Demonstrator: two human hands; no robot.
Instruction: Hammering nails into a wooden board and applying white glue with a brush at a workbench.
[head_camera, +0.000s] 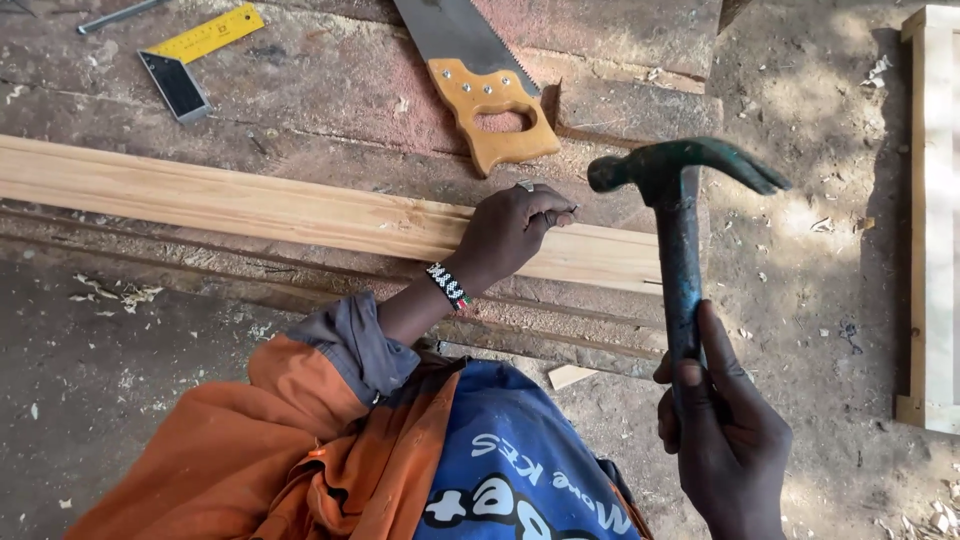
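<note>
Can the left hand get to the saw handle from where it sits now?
Probably yes. The left hand rests on the wooden plank, fingers pinching what looks like a small nail, and the handsaw lies just beyond it on the workbench with nothing between. It would have to let go first.

Dark green claw hammer (677, 225) upright, head raised; small nail (562, 211) pinched on pale wooden plank (250, 205).
</note>
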